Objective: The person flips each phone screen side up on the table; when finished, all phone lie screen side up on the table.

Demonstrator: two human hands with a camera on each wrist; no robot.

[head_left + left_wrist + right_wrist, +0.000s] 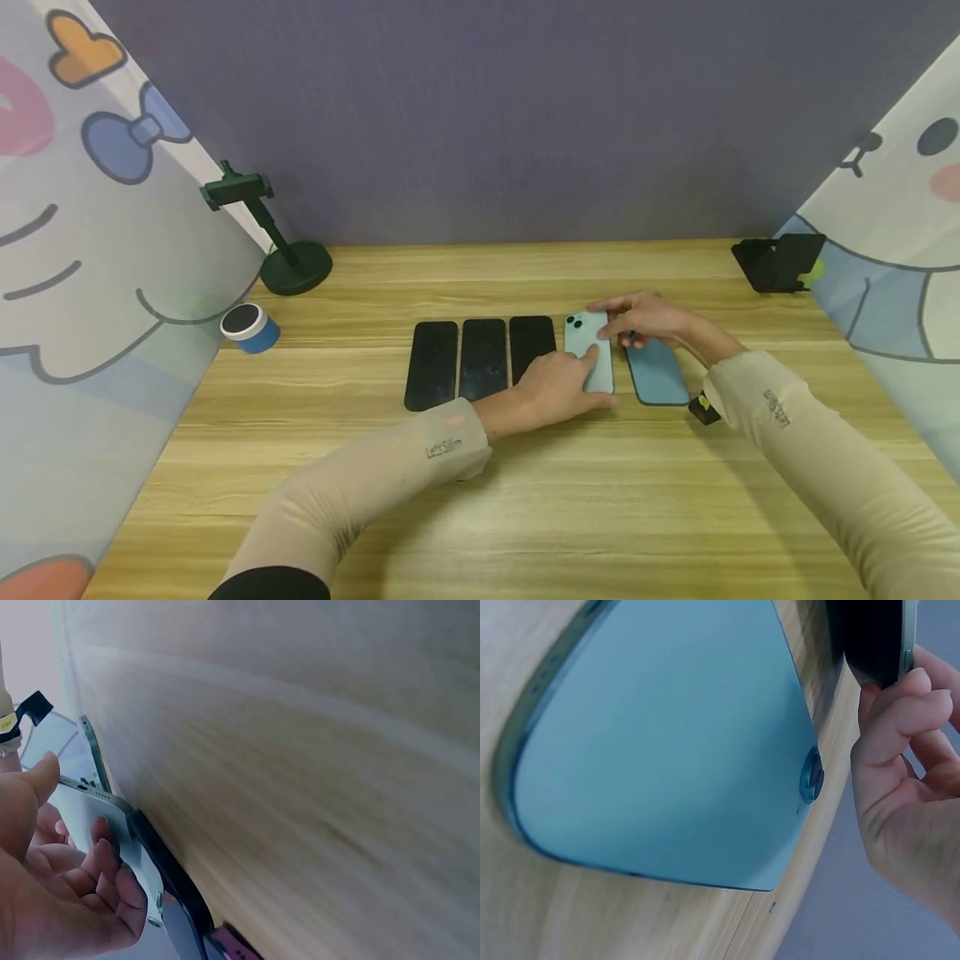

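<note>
A pale mint phone point(582, 337), its back and twin camera lenses facing up, is between both hands. My left hand point(551, 387) holds its lower part, the thumb point(43, 776) by the bottom edge and fingers curled against the back. At its top end my right hand point(648, 321) pinches the edge; the right wrist view shows the dark underside of the phone point(877, 637) tilted above the table. Beside it on the right a blue phone point(658, 375) lies back up. To the left, three phones with black screens lie in a row, the nearest black phone point(531, 337) partly behind my left hand.
On the wooden table point(540, 508) a dark green stand point(294, 265) and a blue tub with a white rim point(258, 332) are at the left. A black stand point(783, 262) is at the back right. A grey panel point(510, 125) closes the back.
</note>
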